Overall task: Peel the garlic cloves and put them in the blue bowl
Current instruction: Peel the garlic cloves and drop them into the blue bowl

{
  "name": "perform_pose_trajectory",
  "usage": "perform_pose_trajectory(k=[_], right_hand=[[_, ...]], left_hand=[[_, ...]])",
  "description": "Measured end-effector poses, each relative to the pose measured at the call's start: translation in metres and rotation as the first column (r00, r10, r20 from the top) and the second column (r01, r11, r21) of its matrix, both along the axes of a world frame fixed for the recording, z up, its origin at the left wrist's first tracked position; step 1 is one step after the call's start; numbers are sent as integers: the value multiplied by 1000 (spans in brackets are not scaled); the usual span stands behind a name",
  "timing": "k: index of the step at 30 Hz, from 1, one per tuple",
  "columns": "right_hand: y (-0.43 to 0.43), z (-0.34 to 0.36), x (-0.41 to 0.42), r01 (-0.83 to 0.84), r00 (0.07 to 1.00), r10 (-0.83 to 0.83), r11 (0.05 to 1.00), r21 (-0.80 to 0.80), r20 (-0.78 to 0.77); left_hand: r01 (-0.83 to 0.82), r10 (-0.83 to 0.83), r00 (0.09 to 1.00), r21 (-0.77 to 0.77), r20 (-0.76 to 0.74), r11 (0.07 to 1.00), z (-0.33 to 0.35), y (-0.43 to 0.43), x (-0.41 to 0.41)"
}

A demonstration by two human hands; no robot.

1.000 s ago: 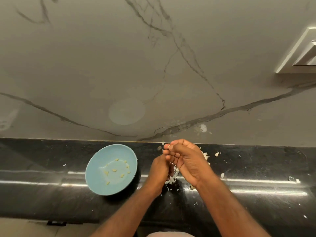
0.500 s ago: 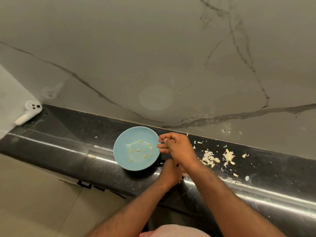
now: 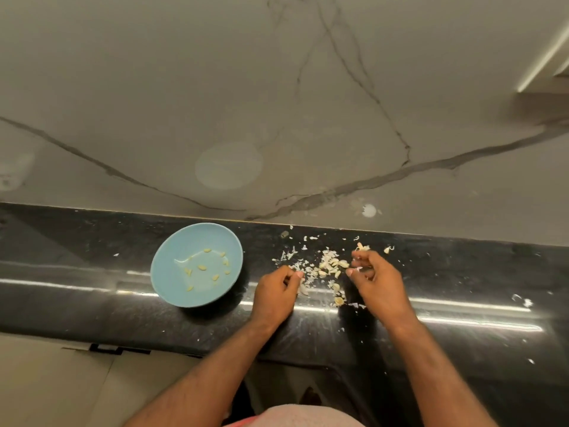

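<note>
A blue bowl (image 3: 172, 274) sits on a black, glossy countertop (image 3: 92, 272), close to the grey-veined marble wall (image 3: 277, 103) behind it, which shows a faint round reflection above the bowl. The bowl is shallow, pale blue and round. About ten peeled garlic cloves (image 3: 201, 267) lie scattered across its bottom, small, pale yellow and smooth, mostly apart from one another. Just right of the bowl, the left hand (image 3: 275, 295) hovers low over the counter. Its fingers are curled in and its thumb lies against the forefinger. A pale clove (image 3: 303, 290) shows at the thumb side, but whether the hand grips it or it lies on the counter cannot be told. Further right of the bowl lies a loose pile of unpeeled cloves and skins (image 3: 331, 265), cream and off-white, with thin papery flakes strewn around it toward the wall. Right of the pile, well apart from the bowl, the right hand (image 3: 377, 285) reaches in with its fingers loosely bent and held apart from the thumb. The fingertips (image 3: 350, 272) are at the pile's edge and clamp on nothing. A curled skin piece (image 3: 388, 249) lies beyond that hand near the wall, and a few white scraps (image 3: 523, 301) dot the counter farthest right of the bowl.
</note>
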State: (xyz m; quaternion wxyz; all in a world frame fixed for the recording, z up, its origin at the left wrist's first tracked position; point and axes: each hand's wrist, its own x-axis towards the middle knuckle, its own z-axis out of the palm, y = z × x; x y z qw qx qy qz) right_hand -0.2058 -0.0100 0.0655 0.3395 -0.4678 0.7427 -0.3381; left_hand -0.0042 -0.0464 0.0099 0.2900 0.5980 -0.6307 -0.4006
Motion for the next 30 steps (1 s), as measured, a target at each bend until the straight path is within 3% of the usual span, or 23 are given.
perform_pose_trajectory(k=[3, 7, 13, 19, 21, 24, 27, 30], right_hand=[[2, -5, 2, 40, 998, -41, 999, -16, -54], [-8, -13, 18, -177, 946, 181, 983, 37, -267], [-25, -19, 30, -291, 839, 325, 946, 146, -435], [-25, -23, 29, -298, 828, 318, 947, 119, -462], [-25, -20, 25, -276, 884, 261, 961, 19, -388], [-22, -4, 19, -96, 993, 87, 989, -114, -78], [-15, 19, 17, 60, 971, -17, 983, -172, 238], [-5, 46, 21, 114, 912, -20, 972, -204, 411]], left_hand=[[-39, 44, 998, -99, 42, 994, -7, 0, -1], [-40, 56, 993, -149, 105, 988, -7, 6, -4], [-36, 61, 990, -184, 131, 982, -6, 8, -5], [-57, 73, 989, -126, 128, 990, -7, 8, -5], [-100, 102, 992, -35, 75, 994, -2, 5, -7], [-164, 175, 981, 133, -79, 977, 9, 0, -11], [-169, 201, 962, 171, -187, 971, 31, -1, -19], [-54, 93, 938, 123, -335, 991, 71, 3, -32]])
